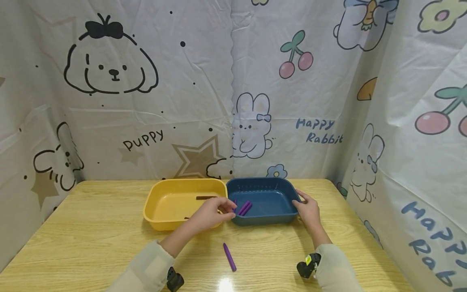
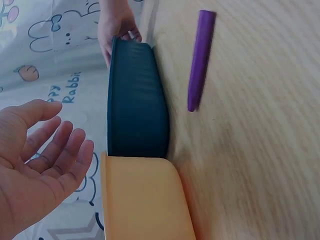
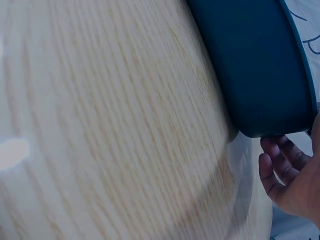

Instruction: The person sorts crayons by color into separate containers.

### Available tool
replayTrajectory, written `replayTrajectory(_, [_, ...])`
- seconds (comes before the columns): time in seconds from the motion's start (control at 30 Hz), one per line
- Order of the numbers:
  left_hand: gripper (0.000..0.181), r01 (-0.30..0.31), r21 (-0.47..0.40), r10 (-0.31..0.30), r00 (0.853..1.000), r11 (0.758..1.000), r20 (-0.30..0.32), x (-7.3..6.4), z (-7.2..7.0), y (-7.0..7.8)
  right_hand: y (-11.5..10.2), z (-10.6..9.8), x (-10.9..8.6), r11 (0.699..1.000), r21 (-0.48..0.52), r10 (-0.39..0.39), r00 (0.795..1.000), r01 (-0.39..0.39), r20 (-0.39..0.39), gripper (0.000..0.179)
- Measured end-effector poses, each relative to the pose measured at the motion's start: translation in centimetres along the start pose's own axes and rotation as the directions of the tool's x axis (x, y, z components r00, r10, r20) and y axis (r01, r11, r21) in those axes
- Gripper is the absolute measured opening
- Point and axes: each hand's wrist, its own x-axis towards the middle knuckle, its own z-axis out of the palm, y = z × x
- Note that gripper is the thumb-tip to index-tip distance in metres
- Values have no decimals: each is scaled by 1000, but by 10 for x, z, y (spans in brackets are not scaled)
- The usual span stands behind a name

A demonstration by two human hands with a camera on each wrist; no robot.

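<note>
My left hand hovers over the seam where the yellow bin meets the blue bin. Its fingers are loosely bent, and nothing shows between them in the left wrist view. At the blue bin's right end, my right hand holds the rim, thumb at the edge and fingers against the outer end wall. Several purple crayon-like sticks lie in the blue bin's left part, one partly hidden by my left hand. Brown sticks lie in the yellow bin.
A single purple crayon-like stick with a tapered end lies on the wooden table, in front of the bins. Behind and along both sides hangs a printed cloth. The two bins stand side by side near the table's back edge.
</note>
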Motion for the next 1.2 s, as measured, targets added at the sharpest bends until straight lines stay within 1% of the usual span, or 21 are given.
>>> replayTrajectory(0.3, [17,-46,-5,47,996,999,77,-14,5,1,0,1,0,1000,1,-12,1000,12,-2,48])
replayTrajectory(0.5, [14,-78,-2,77,987,997,139,-21,8,3,0,1,1,1000,-7,-8,1000,8,-3,48])
replayTrajectory(0.77, [14,-104,73,87,974,992,210,-26,9,4,-3,1,-2,999,-22,-28,999,27,-24,46])
replayTrajectory(0.9, [16,-122,90,98,966,988,239,-28,10,3,-4,1,-3,999,-29,-24,999,24,-29,46])
replayTrajectory(1.0, [18,-152,127,112,954,980,277,-28,12,1,-3,1,-1,999,-41,-21,1000,20,-21,46])
replayTrajectory(1.13, [20,-230,208,147,925,951,350,-30,15,-3,-2,1,0,998,-51,-23,1000,23,-14,46])
replayTrajectory(1.2, [19,-267,232,165,910,935,381,-30,17,-5,-2,0,-1,998,-54,-27,1000,27,-13,47])
